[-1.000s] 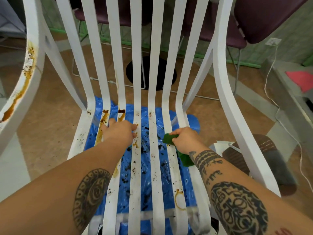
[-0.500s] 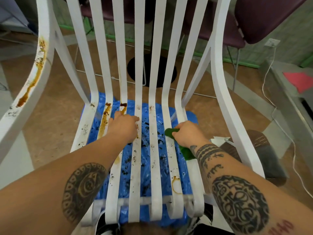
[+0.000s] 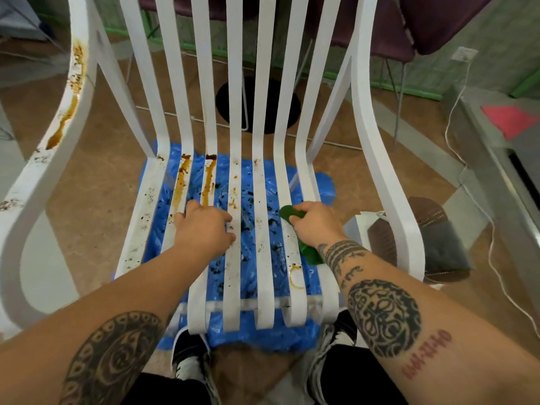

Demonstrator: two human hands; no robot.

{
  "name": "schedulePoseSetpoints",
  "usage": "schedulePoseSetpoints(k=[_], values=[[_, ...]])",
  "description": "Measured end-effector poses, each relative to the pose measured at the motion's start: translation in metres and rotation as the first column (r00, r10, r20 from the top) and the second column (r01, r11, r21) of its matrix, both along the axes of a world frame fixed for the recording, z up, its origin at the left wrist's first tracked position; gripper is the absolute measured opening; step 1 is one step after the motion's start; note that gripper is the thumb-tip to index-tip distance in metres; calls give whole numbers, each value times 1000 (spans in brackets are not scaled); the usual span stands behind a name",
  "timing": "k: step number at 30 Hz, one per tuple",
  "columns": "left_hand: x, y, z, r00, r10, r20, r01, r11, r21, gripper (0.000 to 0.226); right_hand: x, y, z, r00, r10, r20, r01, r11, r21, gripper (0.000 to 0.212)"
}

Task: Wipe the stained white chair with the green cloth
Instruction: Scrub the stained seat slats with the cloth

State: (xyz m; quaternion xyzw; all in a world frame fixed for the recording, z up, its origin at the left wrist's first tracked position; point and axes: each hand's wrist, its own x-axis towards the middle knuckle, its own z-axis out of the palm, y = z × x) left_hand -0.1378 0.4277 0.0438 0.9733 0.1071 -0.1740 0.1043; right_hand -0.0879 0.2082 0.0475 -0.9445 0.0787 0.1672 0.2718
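- The right hand (image 3: pixel 317 226) has its fingers curled round the green cloth (image 3: pixel 288 214), bunched up and pressed down on the second slat in from the seat's right edge.
- One end of the cloth pokes out past the knuckles; the other end shows below the wrist, between the two slats at the right edge.
- The left hand (image 3: pixel 204 226) lies palm down on the seat's left half, fingers loosely spread over two slats, holding nothing.
- Both hands are on the seat of the white chair (image 3: pixel 264 112), roughly midway between its back and front edges, with two bare slats between them.
- Brown streaks (image 3: pixel 181 182) run down two slats near the back edge, just beyond the left hand's fingertips.
- A brown ring stain (image 3: pixel 296 277) sits on the cloth's slat, nearer the front edge.
- Dark specks dot most of the slats.
- The armrest on the left carries a long brown smear (image 3: pixel 70 106).
- A blue plastic sheet (image 3: pixel 248 258), spotted with dark bits, lies on the floor under the seat.
- Black-and-white shoes (image 3: pixel 190 361) stand at the seat's front edge.
- Beyond the backrest there is a purple chair (image 3: pixel 438 21), and a white cable (image 3: pixel 455 112) trails down the floor on the right.
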Motion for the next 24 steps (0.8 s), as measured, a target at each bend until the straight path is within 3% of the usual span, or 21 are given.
schedulePoseSetpoints(k=[3, 7, 9, 14, 20, 24], values=[[-4, -4, -2, 998, 8, -60, -6, 1000, 27, 44, -21, 0, -6, 996, 79, 31, -78, 996, -30, 38], [-6, -7, 0, 995, 32, -89, -27, 998, 52, 40, -16, -4, 6, 966, 230, -116, -242, 965, -101, 31], [-3, -9, 5, 995, 5, -95, 3, 996, 89, 37, -4, -6, 16, 964, 227, -139, -244, 962, -123, 26], [1, -10, 5, 996, -23, -89, 34, 991, 130, 30, -17, -4, 2, 992, 123, -16, -123, 992, -37, 35], [-1, -12, 6, 995, -22, -93, 35, 989, 142, 25, -31, -7, 7, 941, 313, -126, -326, 940, -100, 32], [-3, -14, 4, 996, -4, -91, 16, 991, 134, 24, -33, -14, 14, 955, 283, -87, -292, 949, -115, 29]])
